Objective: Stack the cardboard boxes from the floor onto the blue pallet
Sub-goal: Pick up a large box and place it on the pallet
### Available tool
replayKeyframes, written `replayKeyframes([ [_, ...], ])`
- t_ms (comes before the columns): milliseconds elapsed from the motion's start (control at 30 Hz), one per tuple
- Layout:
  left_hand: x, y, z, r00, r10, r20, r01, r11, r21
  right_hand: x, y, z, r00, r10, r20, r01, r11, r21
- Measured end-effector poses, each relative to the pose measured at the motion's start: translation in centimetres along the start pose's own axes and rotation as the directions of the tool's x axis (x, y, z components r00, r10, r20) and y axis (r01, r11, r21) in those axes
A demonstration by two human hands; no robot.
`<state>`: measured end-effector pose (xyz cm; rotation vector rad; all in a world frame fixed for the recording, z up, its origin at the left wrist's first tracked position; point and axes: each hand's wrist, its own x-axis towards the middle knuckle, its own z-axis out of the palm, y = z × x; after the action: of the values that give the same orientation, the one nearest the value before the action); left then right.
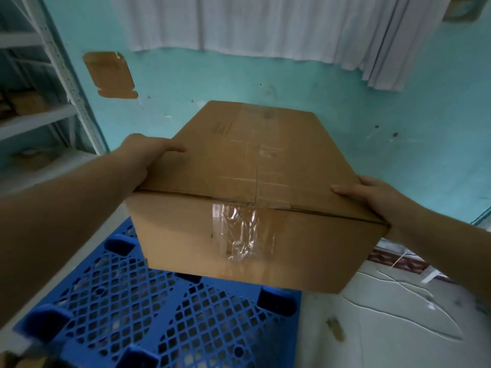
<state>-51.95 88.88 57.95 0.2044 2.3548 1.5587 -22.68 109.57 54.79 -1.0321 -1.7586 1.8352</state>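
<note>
A: What is nearest to you?

B: The blue pallet [170,314], low at the left, lying on the pale floor [385,314]. Its top is an open lattice with raised blue blocks.

A: And where is the cardboard box [252,197]?

B: You hold it in the air above the far part of the pallet, between your two hands. It does not touch the pallet. Clear tape [239,229] runs over its top and down the near face.

A: How do your hands grip it?

B: Your left hand [148,152] grasps the left edge, the thumb lying on the top. Your right hand [372,197] grasps the right near corner, the thumb also on top. The other fingers are hidden behind the box sides.

A: What stands behind?

B: A turquoise wall [345,102] with a white curtain [265,25] and a cardboard piece [109,75] stuck on it. At the left is a metal shelf [53,75].
</note>
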Motion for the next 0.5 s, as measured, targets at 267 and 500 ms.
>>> replayKeyframes([
  [267,8.7,-15.2,7.7,0.991,-0.095,0.089,0.096,0.995,-0.002,8.3,17.2,2.4,0.995,0.099,0.000,-0.099,0.995,-0.008],
  [500,13.6,-34.1,14.5,0.949,-0.271,0.165,0.278,0.960,-0.022,13.0,35.9,4.5,0.988,0.154,-0.024,-0.154,0.988,0.006],
])
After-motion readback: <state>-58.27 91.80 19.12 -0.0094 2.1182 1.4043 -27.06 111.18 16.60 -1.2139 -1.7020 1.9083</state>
